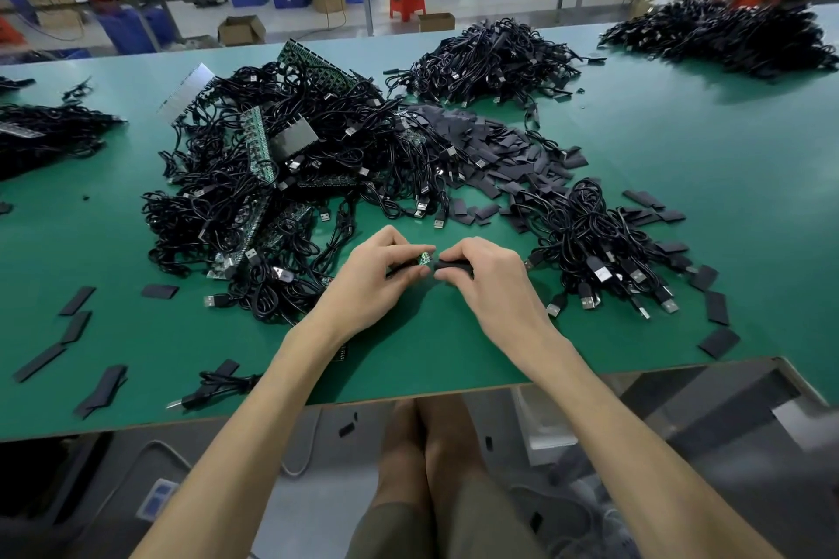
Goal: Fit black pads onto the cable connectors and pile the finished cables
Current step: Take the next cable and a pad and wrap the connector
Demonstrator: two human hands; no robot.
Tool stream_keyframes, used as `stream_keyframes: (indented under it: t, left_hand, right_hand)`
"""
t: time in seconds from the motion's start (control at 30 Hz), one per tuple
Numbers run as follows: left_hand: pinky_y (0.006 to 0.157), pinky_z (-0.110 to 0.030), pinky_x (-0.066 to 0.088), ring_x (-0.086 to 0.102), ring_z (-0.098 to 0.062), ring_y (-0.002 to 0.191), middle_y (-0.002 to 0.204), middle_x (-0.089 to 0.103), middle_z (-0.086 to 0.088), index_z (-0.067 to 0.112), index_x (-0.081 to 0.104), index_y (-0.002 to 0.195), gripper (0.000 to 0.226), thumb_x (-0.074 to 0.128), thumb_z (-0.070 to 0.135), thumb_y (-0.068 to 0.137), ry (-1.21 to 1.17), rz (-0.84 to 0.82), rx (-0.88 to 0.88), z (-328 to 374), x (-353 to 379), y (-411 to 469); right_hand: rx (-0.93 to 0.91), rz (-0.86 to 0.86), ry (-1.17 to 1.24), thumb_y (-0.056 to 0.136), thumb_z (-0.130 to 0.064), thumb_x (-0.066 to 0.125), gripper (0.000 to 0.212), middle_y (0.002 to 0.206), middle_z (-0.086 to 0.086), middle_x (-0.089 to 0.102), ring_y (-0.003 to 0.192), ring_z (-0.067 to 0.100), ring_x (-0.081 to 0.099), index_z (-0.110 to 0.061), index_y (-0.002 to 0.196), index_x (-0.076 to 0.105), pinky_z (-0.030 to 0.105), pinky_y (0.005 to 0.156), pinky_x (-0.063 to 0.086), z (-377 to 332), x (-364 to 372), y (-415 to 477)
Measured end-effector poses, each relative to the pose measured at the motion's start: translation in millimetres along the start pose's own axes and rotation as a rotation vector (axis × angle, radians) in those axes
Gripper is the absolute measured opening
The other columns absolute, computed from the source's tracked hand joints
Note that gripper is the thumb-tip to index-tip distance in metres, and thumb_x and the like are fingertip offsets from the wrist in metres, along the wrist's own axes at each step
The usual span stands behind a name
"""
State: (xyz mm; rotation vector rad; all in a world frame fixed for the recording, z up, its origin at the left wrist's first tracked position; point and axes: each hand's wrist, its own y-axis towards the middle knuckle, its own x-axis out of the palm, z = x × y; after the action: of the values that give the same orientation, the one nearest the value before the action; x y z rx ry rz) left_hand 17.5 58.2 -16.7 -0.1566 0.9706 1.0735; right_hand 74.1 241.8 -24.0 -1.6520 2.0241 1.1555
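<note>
My left hand (381, 275) pinches a cable's small green connector board (425, 259) between thumb and fingertips. My right hand (483, 275) grips a black pad (454, 266) whose open end touches that connector. Both hands hover over the green table (681, 177) near its front edge. Behind my left hand lies a big tangle of black cables with green boards (281, 177). A heap of loose black pads (495, 150) sits behind the hands. To the right lies a smaller pile of cables (599, 254) with USB plugs.
More cable piles lie at the far middle (495, 59), far right (726, 32) and far left (50, 132). Stray pads (77, 300) are scattered on the left and right of the table. A single cable (213, 386) lies by the front edge. A person sits at the far right.
</note>
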Motion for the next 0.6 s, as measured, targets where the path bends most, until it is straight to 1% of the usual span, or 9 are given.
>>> stream_keyframes:
  t: [0.07,0.2,0.4,0.6]
  left_hand:
    - [0.083,-0.025,0.046,0.055,-0.011,0.090,0.095,0.054,0.004,0.018,0.070,0.130,0.034,0.069,0.023,0.096,0.012,0.003,0.025,0.9,-0.2,-0.6]
    - [0.082,-0.028,0.048,0.055,-0.014,0.088,0.096,0.054,0.004,0.017,0.070,0.130,0.034,0.070,0.020,0.096,0.042,-0.011,0.042,0.6,0.6,-0.8]
    - [0.079,-0.019,0.044,0.051,-0.009,0.086,0.094,0.053,0.000,0.018,0.069,0.130,0.039,0.069,0.009,0.092,0.051,-0.019,0.041,-1.0,0.3,-0.7]
    - [0.080,-0.029,0.047,0.052,-0.010,0.084,0.093,0.051,0.005,0.021,0.068,0.133,0.040,0.066,0.012,0.094,0.055,-0.027,0.025,0.5,0.3,-1.1]
  right_hand:
    - [-0.010,0.000,-0.013,0.094,-0.018,0.073,0.016,0.102,0.003,0.071,0.091,0.018,0.065,-0.009,0.107,0.071,0.035,0.083,0.054,-0.5,0.0,-0.2]
    - [-0.021,0.004,-0.036,0.094,-0.018,0.073,0.017,0.103,0.004,0.070,0.092,0.021,0.065,-0.007,0.107,0.071,0.037,0.083,0.053,-1.8,-0.6,-0.3]
    - [-0.027,-0.004,-0.050,0.095,-0.017,0.072,0.018,0.105,0.007,0.071,0.094,0.024,0.066,-0.006,0.109,0.071,0.043,0.085,0.054,-3.8,-0.3,-1.1]
    - [-0.006,0.042,-0.013,0.094,-0.013,0.073,0.017,0.105,0.005,0.072,0.097,0.022,0.068,-0.005,0.108,0.072,0.041,0.088,0.054,-3.5,-2.1,-0.5]
